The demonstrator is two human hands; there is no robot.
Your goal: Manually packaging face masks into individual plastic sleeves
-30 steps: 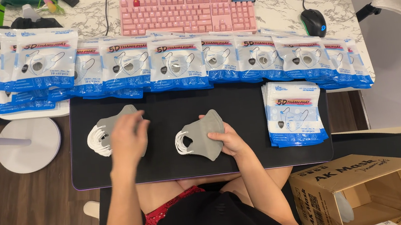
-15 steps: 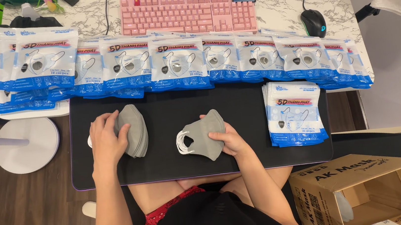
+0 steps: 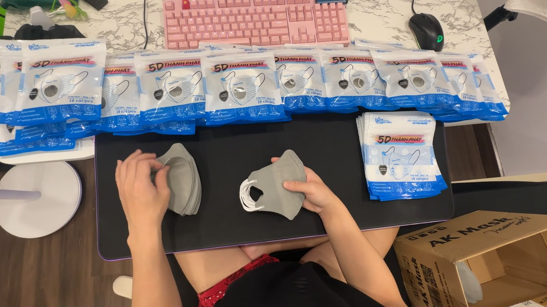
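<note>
Here, the scene line by line:

Left hand: the left hand (image 3: 142, 191) lies on the left stack of grey masks (image 3: 181, 179), fingers curled over its left edge; whether it pinches a mask or only presses on the pile cannot be told.

Right hand: the right hand (image 3: 315, 193) is closed on a second bunch of grey masks (image 3: 275, 184), thumb on top and fingers beneath, the white ear loops (image 3: 248, 196) sticking out to the left.

Where the masks lie: both piles rest on the black mat (image 3: 327, 148), the left one near the mat's left edge, the held one about the middle, the two apart.

Step in hand: judging by the pose, the person is gathering and squaring loose masks into bundles, one pile per hand.

Next move calls for: a firm pinch on the left pile so the layers do not fan out, and keeping the loops from snagging.

Around: a row of blue-and-white mask packets (image 3: 239, 86) overlaps along the far edge of the mat; a separate pile of packets (image 3: 401, 153) sits at the right; a pink keyboard (image 3: 256, 20) and a black mouse (image 3: 426, 30) lie farther off on the marble table (image 3: 379, 0); an open cardboard box (image 3: 508, 261) stands near right.

In the way: nothing lies between the two piles; the packet row crowds the far side.
</note>
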